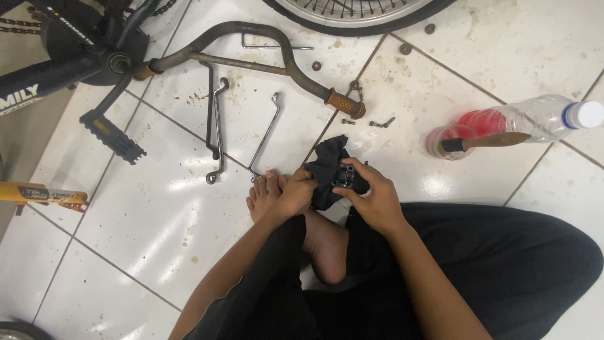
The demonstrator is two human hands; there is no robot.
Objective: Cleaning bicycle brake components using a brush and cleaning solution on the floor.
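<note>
Centre of frame | our left hand grips black cloth, right hand pinches small metal part | wiping seems underway | wrenches, handlebar lie on floor, unassembled.

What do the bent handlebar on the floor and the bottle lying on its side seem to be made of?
The handlebar looks like steel tube, dull brown and rusty, with ribbed orange ends, probably rubber. The bottle looks like clear thin plastic: red liquid shows through it, and its cap is white.
</note>
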